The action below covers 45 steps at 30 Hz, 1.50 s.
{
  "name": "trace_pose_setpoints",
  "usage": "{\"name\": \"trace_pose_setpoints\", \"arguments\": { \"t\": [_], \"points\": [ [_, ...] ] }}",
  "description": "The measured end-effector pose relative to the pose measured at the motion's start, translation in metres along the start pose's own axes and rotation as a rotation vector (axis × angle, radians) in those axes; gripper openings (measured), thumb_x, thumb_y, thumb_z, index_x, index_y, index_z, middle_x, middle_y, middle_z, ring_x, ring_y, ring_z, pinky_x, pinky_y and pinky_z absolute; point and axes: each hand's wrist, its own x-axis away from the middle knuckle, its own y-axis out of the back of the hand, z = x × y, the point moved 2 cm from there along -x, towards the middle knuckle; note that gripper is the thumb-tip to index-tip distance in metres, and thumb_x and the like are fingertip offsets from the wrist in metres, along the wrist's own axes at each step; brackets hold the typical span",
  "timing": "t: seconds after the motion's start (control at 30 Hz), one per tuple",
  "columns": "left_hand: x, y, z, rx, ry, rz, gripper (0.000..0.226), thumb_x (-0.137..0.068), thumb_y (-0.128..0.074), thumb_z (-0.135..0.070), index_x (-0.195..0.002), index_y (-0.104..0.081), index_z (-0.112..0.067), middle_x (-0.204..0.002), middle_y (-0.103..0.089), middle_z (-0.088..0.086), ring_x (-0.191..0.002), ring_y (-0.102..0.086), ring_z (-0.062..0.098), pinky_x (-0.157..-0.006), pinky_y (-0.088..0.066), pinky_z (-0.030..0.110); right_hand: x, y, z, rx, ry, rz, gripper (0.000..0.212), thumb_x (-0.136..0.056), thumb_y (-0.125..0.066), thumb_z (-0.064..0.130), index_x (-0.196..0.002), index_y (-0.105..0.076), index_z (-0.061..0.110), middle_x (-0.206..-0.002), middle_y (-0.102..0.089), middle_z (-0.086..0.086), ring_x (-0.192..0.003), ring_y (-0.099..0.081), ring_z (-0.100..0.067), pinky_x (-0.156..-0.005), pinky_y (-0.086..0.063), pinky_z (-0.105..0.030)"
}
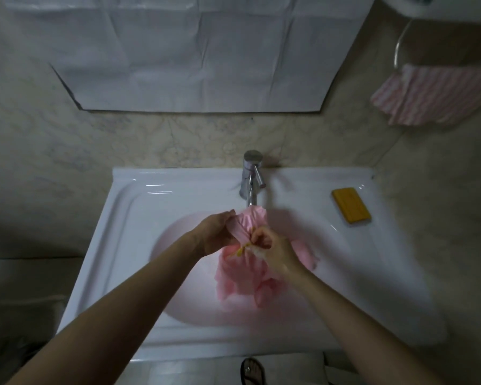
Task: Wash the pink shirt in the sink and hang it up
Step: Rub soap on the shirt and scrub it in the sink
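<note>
Hanging bunched over the sink (128,212) bowl, the pink shirt (233,276) runs lengthwise from just under the faucet (251,176) spout back toward the person, top end crumpled, lower folds draping into the basin. L hand (217,232) grips the upper wad w/ curled fingers; R hand (270,245), fingers curled tight, pinches fabric mid-length. Sink: glossy white ceramic, round bowl, chrome faucet, yellow rectangular soap bar (351,206) on its right ledge; beige marbled tile wall (53,140) behind, pink-striped cloth (433,95) on a metal ring upper right.
</note>
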Motion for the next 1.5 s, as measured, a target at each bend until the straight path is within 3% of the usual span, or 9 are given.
{"name": "trace_pose_setpoints", "arguments": {
  "t": [0.2,0.33,0.47,0.7,0.83,1.03,1.2,1.33,1.5],
  "points": [
    [0.027,-0.005,-0.036,-1.378,-0.175,-0.16,0.027,-0.098,-0.047,-0.025,-0.092,-0.063,-0.003,-0.089,-0.074,0.009,-0.082,-0.069,0.023,-0.076,-0.056,0.033,-0.006,0.034,0.047,-0.061,-0.043,0.031,0.033,-0.087,-0.051,-0.014,-0.072,-0.041,0.015,-0.063,-0.044,-0.002,-0.04,-0.039,0.004,-0.043,-0.031,-0.013],
    [0.043,-0.013,-0.066,-1.576,-0.246,-0.295,0.031,-0.095,-0.04,-0.02,-0.074,-0.062,-0.014,-0.073,-0.073,0.0,-0.066,-0.067,0.01,-0.068,-0.048,0.023,-0.009,0.06,0.072,0.047,-0.006,0.166,0.025,-0.084,-0.067,0.002,-0.086,-0.049,0.018,-0.078,-0.056,0.0,-0.066,-0.052,0.0,-0.051,-0.044,-0.013],
    [0.047,-0.02,-0.093,-1.497,-0.473,-0.31,0.033,-0.098,-0.037,-0.023,-0.1,-0.064,-0.003,-0.102,-0.062,0.019,-0.091,-0.061,0.032,-0.071,-0.044,0.033,-0.018,0.087,0.089,0.54,0.123,0.101,0.031,-0.072,-0.082,0.019,-0.074,-0.052,0.027,-0.068,-0.047,0.014,-0.074,-0.045,-0.008,-0.059,-0.035,-0.019],
    [0.064,-0.022,-0.11,-0.476,-0.535,-0.032,0.04,-0.092,-0.036,-0.008,-0.099,-0.058,0.024,-0.102,-0.069,0.024,-0.094,-0.068,0.033,-0.087,-0.056,0.036,-0.021,0.116,0.087,0.713,0.011,-0.061,0.019,-0.081,-0.069,0.026,-0.099,-0.064,0.023,-0.087,-0.064,0.007,-0.087,-0.061,-0.016,-0.068,-0.046,-0.027],
    [0.073,-0.012,-0.124,-0.306,-0.551,-0.121,0.032,-0.091,-0.033,-0.007,-0.087,-0.06,0.01,-0.089,-0.072,0.016,-0.078,-0.07,0.027,-0.069,-0.06,0.03,-0.019,0.12,0.079,0.407,-0.123,-0.114,0.001,-0.083,-0.069,0.012,-0.084,-0.068,0.012,-0.082,-0.066,-0.006,-0.083,-0.062,-0.022,-0.077,-0.049,-0.033],
    [0.068,0.003,-0.096,-1.108,-0.113,0.025,0.039,-0.097,-0.049,-0.036,-0.127,-0.046,-0.01,-0.116,-0.058,0.009,-0.096,-0.06,0.024,-0.069,-0.053,0.035,-0.023,0.094,0.12,-0.055,-0.165,0.059,0.028,-0.09,-0.05,-0.007,-0.07,-0.053,0.013,-0.065,-0.049,-0.006,-0.052,-0.045,-0.013,-0.049,-0.035,-0.021],
    [0.048,-0.029,-0.033,-1.346,-0.113,0.299,0.124,-0.065,-0.076,-0.056,-0.15,0.003,-0.014,-0.147,-0.036,0.001,-0.133,-0.039,0.019,-0.107,-0.04,0.038,-0.036,0.07,0.146,-0.451,-0.184,-0.015,0.02,-0.09,-0.051,-0.005,-0.076,-0.058,0.008,-0.061,-0.059,-0.002,-0.052,-0.058,-0.011,-0.043,-0.044,-0.016],
    [0.052,-0.027,-0.056,-0.911,-0.604,0.109,0.01,-0.093,-0.054,-0.014,-0.091,-0.063,-0.012,-0.086,-0.063,0.002,-0.077,-0.06,0.004,-0.071,-0.049,0.021,-0.04,0.082,0.153,-0.439,-0.126,-0.095,0.012,-0.089,-0.057,0.001,-0.082,-0.059,0.01,-0.057,-0.062,0.005,-0.048,-0.056,-0.005,-0.044,-0.044,-0.016],
    [0.06,-0.007,-0.106,-0.603,-0.629,-0.017,0.023,-0.098,-0.04,-0.009,-0.09,-0.062,-0.008,-0.083,-0.061,0.011,-0.075,-0.056,0.021,-0.063,-0.046,0.026,-0.025,0.096,0.132,0.066,-0.079,0.242,0.061,-0.075,-0.075,0.025,-0.129,-0.047,0.019,-0.116,-0.056,0.002,-0.083,-0.065,-0.017,-0.054,-0.054,-0.027]
  ]
}}
